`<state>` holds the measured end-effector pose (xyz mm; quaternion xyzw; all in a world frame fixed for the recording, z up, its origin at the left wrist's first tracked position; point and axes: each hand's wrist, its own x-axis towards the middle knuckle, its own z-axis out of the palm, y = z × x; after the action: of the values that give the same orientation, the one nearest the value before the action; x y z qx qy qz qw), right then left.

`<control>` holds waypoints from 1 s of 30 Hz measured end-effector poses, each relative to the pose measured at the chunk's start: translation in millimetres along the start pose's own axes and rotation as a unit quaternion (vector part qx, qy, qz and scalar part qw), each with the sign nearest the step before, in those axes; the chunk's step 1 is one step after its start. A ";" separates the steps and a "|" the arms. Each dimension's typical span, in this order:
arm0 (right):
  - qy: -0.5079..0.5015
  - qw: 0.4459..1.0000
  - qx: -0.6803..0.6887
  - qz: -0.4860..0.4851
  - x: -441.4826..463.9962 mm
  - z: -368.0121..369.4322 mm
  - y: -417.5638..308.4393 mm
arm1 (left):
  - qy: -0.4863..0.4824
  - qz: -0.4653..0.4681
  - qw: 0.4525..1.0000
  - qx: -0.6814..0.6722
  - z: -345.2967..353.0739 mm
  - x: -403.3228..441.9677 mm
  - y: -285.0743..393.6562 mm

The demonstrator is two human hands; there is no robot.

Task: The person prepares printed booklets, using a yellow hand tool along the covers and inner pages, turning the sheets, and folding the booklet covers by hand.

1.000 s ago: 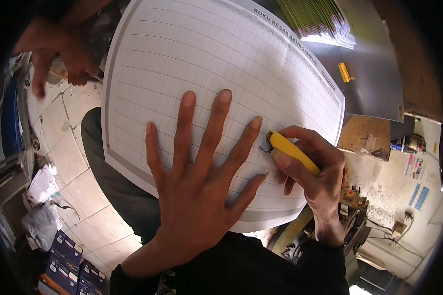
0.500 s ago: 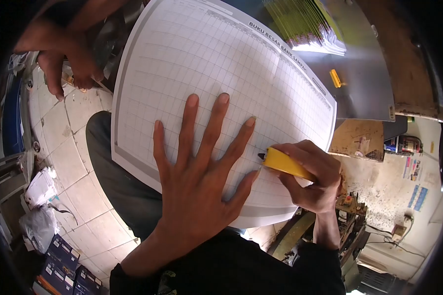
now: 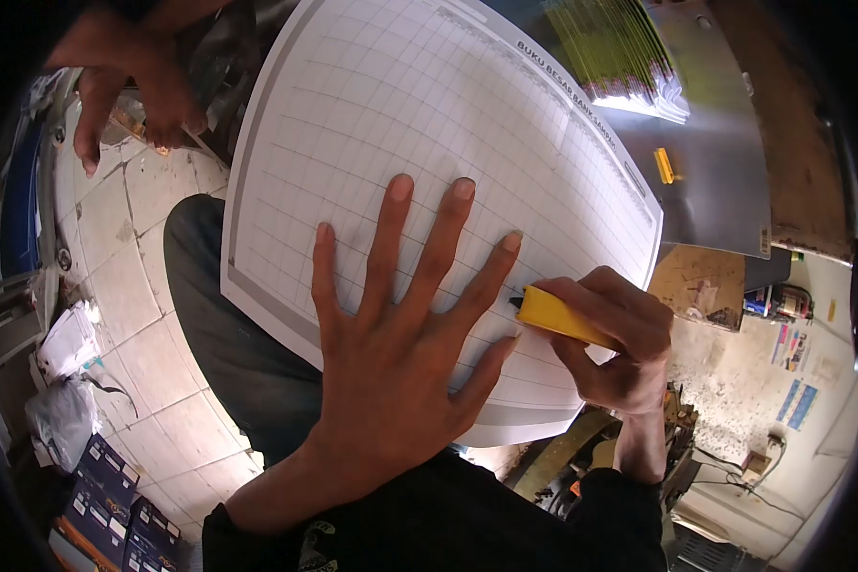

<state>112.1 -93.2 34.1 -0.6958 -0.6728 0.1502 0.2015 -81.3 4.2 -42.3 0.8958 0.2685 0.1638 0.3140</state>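
A large printed ledger sheet (image 3: 353, 143) with a fine grid and a grey border lies in front of me, over my lap. My left hand (image 3: 391, 372) is spread flat on its lower middle, palm down, fingers apart. To the right of it, my right hand (image 3: 634, 334) grips a yellow hand tool with a black tip (image 3: 564, 316). The tip points left and is at the paper, close to my left index finger and thumb. Its exact kind is not clear, and my fingers cover its rear end.
Another person's hand (image 3: 162, 105) is at upper left. Green-edged booklets (image 3: 615, 52) and a small yellow object (image 3: 663, 166) rest on a metal surface (image 3: 715, 114) at upper right. Dark blue boxes (image 3: 105, 505) and a plastic bag (image 3: 62, 419) stand on the tiled floor (image 3: 143, 362).
The view has shifted slightly, so sheet and hands appear a little further right. My left hand stays flat and my right keeps its grip on the yellow tool.
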 end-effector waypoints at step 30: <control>0.032 0.992 -0.049 -0.111 -7.4 15.8 21.9 | -0.002 0.001 1.000 0.005 1.9 -0.9 0.2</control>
<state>123.3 -99.6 9.2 -0.6306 -0.7453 0.0714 0.2043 -81.0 2.6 -43.8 0.8980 0.2681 0.1608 0.3095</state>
